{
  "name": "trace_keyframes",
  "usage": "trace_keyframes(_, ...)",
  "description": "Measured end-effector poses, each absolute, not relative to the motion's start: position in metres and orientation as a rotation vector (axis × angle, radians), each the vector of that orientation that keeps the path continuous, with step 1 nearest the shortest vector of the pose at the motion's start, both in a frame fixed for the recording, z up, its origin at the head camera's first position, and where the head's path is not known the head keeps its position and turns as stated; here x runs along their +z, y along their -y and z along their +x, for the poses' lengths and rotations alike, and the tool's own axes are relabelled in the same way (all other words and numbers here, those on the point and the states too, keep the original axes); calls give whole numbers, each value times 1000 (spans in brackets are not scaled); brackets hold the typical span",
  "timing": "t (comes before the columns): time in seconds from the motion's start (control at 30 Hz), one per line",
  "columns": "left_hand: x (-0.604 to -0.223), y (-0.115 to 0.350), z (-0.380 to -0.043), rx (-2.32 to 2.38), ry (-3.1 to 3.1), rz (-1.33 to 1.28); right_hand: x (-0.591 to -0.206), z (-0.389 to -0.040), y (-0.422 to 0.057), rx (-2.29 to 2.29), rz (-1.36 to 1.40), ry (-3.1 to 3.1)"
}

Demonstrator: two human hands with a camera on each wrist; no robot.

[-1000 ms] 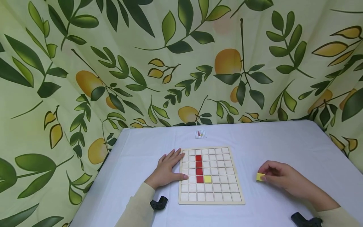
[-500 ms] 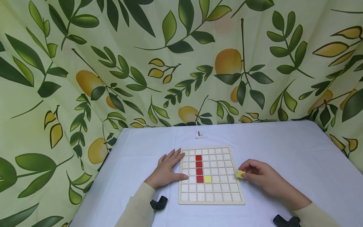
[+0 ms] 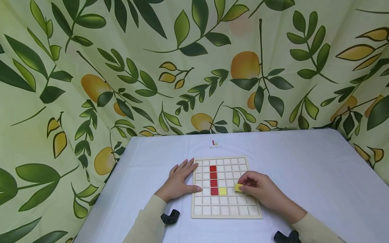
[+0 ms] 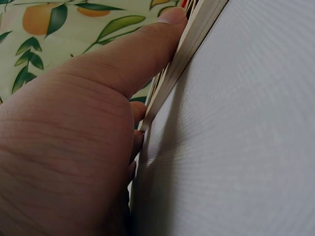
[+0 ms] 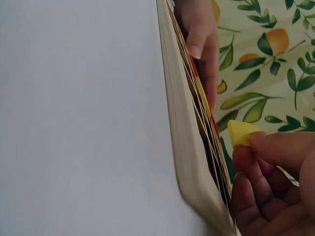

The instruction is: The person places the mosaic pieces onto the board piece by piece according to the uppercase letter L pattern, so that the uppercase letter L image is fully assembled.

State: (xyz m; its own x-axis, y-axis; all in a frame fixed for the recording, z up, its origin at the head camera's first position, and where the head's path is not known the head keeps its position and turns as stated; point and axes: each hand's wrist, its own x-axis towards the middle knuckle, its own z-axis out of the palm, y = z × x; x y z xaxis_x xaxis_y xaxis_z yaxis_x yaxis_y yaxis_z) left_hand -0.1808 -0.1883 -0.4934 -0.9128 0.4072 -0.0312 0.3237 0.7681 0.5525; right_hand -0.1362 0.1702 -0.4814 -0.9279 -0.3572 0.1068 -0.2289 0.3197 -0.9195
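A pale wooden grid board [image 3: 226,216] lies on the table, with a column of red squares [image 3: 213,175] and one yellow square [image 3: 223,191] set in its cells, the yellow beside the lowest red. My right hand [image 3: 261,189] pinches a yellow block [image 3: 238,187] between thumb and fingertips, over the board's right part. In the right wrist view that yellow block [image 5: 242,132] shows just above the grid. My left hand [image 3: 179,182] rests along the board's left edge with fingers spread, its thumb [image 4: 172,17] lying on the rim.
Behind the board lies a small card [image 3: 215,143] printed with a coloured grid pattern. A black device [image 3: 170,217] is at the left wrist and another [image 3: 287,237] at the right. White cloth [image 3: 304,152] covers the table; a leaf-patterned curtain [image 3: 194,67] hangs behind.
My right hand has moved left with the yellow block, from the table at the right to over the board. My left hand and the squares on the board have stayed put.
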Motion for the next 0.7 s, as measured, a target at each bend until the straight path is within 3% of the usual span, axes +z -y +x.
trace_keyframes(0.7, -491, 184, -184, 857, -2794, 606, -482, -133, -152, -1411, -688, -2625)
